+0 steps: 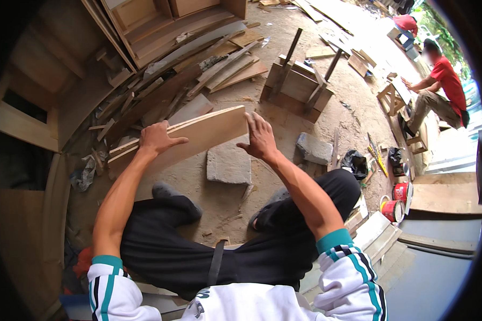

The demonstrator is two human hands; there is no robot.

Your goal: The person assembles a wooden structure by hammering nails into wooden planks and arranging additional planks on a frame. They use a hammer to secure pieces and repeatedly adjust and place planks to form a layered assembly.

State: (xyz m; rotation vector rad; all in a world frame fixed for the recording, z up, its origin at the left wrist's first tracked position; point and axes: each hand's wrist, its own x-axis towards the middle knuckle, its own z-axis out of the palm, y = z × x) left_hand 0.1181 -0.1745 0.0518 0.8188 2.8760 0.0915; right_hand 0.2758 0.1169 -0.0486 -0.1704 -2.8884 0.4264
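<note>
Two pale wooden boards [209, 134] stand on their long edges, face to face, tilted up toward the right. My left hand [158, 138] is closed over their upper edge, its thumb lying along the near face. At the right end of the boards is my right hand [261, 136], its fingers stretched out against the end and its thumb pointing left by the lower corner. Below the boards a grey concrete block [228, 167] sits on the ground between my feet. Whether the boards rest on it is hard to tell.
A heap of wood offcuts [219, 69] lies ahead on the left, beside a wooden cabinet [160, 27]. An upturned wooden stool [297, 88], another concrete block [314, 148], a yellow handsaw [377, 155] and red cans [392, 209] lie toward the right. A person in red [444, 85] sits at far right.
</note>
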